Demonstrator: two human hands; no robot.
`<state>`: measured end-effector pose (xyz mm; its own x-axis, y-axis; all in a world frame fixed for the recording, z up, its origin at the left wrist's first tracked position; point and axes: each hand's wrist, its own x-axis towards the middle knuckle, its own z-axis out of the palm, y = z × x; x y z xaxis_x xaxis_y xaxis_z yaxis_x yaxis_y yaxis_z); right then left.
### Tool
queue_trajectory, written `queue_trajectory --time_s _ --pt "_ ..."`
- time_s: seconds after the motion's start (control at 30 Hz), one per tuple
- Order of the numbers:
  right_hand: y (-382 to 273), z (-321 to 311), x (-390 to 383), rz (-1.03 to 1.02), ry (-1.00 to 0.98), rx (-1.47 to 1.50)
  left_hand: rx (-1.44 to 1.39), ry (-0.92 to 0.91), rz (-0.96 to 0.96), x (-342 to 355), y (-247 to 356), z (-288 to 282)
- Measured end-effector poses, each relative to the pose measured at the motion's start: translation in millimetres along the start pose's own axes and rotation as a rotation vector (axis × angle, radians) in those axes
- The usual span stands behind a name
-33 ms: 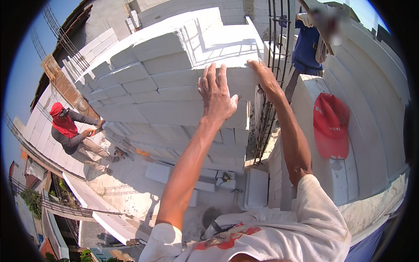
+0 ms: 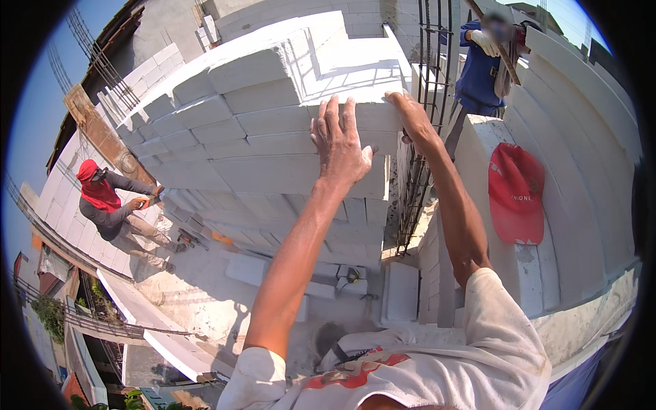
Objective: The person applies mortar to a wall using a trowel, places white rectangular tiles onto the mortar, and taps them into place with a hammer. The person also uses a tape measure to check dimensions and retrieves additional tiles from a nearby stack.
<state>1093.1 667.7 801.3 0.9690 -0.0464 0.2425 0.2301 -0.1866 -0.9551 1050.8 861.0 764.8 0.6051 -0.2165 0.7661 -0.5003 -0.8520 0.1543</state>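
A white building block (image 2: 378,117) lies at the right end of the top course of a block wall (image 2: 273,171). My left hand (image 2: 342,140) rests on its front face, fingers spread and fingertips up at the top edge, thumb out to the side. At the block's right end, my right hand (image 2: 414,124) is bent around the corner, fingers on the upper edge. Part of that grip is hidden behind the hand. White dust coats the fingers of my left hand.
Vertical rebar (image 2: 424,137) stands just right of the wall end. A red cap (image 2: 516,195) lies on a block ledge. One co-worker in a red head covering (image 2: 109,198) works at left; another in blue (image 2: 482,75) stands behind the rebar. Blocks (image 2: 400,294) lie below.
The co-worker in blue has shifted, and their gloved hand is lower on the wooden piece. My hands stay on the block, nearly unmoved. The view has tilted slightly.
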Motion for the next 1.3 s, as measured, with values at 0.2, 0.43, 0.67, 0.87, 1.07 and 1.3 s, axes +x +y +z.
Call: queue_trajectory --time_s 0.2,0.43,0.67,0.87,1.07,1.3 --pt "-14 -16 -59 0.086 0.020 0.079 0.219 -0.089 0.059 -6 23 -15" --pt "-36 -15 -200 -0.008 0.044 0.079 0.189 0.224 0.410 -74 62 -83" --pt "-34 -39 -281 -0.258 -0.359 0.054 0.094 0.214 0.326 -145 58 -196" --pt "-21 -22 -145 -1.137 0.228 -0.951 0.043 0.147 0.188 -191 56 -286" --pt "-40 14 -107 -1.002 -0.186 -0.916 0.047 0.289 0.121 -249 10 -303" --pt "-145 57 -120 -1.254 -0.670 -1.122 -0.230 0.506 -0.080 -331 -6 -307"
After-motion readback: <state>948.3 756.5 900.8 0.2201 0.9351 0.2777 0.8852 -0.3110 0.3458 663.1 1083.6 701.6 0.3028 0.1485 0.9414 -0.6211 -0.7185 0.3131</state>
